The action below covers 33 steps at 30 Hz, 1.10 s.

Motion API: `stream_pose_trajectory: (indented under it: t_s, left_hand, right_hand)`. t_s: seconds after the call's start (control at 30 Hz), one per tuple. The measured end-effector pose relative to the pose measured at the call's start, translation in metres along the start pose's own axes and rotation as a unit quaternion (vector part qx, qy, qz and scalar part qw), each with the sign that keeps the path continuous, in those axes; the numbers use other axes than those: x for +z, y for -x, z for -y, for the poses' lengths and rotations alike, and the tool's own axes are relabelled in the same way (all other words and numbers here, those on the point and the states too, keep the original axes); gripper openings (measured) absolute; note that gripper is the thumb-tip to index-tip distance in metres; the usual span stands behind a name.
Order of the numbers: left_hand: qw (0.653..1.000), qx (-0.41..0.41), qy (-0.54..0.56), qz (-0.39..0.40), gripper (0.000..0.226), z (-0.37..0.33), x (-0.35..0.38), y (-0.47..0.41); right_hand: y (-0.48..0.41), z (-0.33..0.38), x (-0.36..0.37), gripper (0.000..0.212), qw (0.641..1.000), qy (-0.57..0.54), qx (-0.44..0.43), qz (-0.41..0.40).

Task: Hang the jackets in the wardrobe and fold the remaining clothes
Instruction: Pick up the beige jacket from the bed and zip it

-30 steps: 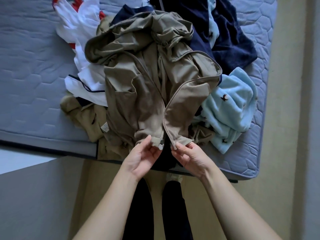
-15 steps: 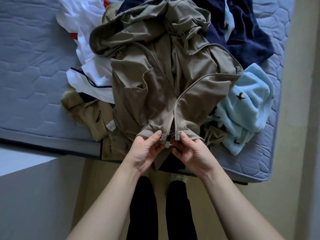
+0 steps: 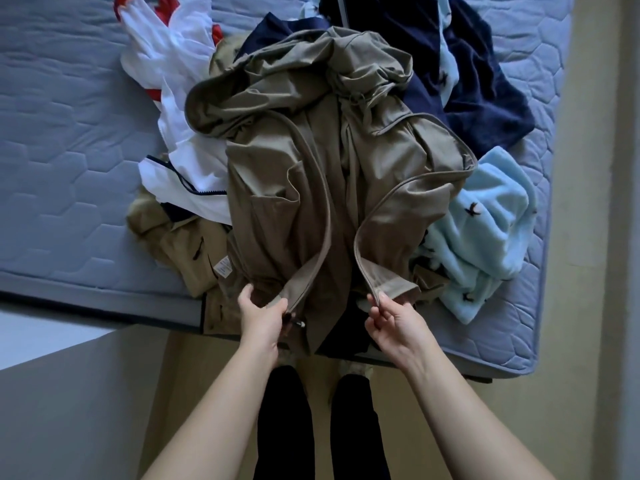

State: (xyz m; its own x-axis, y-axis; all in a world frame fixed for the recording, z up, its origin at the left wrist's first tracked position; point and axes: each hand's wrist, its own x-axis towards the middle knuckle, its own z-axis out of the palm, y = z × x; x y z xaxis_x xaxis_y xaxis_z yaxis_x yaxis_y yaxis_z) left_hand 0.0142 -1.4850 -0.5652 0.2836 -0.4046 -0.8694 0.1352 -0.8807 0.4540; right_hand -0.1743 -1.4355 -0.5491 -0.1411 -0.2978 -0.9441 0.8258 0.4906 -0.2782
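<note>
person stands at the near edge of the bed (image 3: 69, 140), both bare arms out over a heap of clothes. the khaki jacket (image 3: 304, 188) lies on top of the heap, front up, hood end far from the person, hem end at the mattress edge and hanging a bit over it. left hand (image 3: 261, 318) pinches the hem corner of one front, thumb on top, fingers curled under the cloth. right hand (image 3: 391, 322) pinches the bottom corner of the other front, thumb & forefinger tight on the edge, the other fingers curled in below. the hands are apart, so the 2 zip edges spread open from the hem upward, w/ darker cloth showing in the gap between. a small pale toggle (image 3: 300, 324) hangs just beside the left hand. under the jacket on the left lies a white top (image 3: 173, 71) w/ red patches and a dark-trimmed edge. nearer the person on that side is a tan garment (image 3: 187, 247) w/ a small white label, partly covered by the jacket. far right is a navy garment (image 3: 485, 98). to the right, touching the jacket, is a pale blue fleece (image 3: 485, 237) w/ small dark bird shapes. below the arms, the person's legs in black trousers (image 3: 284, 417) stand on a beige floor (image 3: 575, 341).
</note>
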Motion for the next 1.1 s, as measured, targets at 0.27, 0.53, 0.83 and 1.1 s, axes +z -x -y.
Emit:
stream_pose_trajectory:
  t_s: [0.27, 0.53, 0.83, 1.1]
  left_hand:
    - [0.852, 0.198, -0.468, 0.126, 0.045, -0.003, -0.013, 0.004]
    - [0.951, 0.129, -0.257, 0.116, 0.022, -0.008, -0.018, -0.002]
    - [0.947, -0.13, 0.257, 0.144, 0.028, -0.009, -0.05, 0.001]
    - [0.978, -0.016, -0.206, 0.036, 0.019, -0.009, -0.042, -0.002]
  right_hand:
    - [0.002, 0.002, -0.008, 0.068, 0.992, 0.019, -0.117, -0.035]
    - [0.005, 0.008, -0.003, 0.025, 0.996, 0.047, -0.069, 0.022]
    - [0.007, 0.0, -0.006, 0.021, 0.999, -0.024, -0.01, 0.024]
    - [0.003, -0.002, -0.012, 0.025, 0.994, 0.104, 0.0, -0.025]
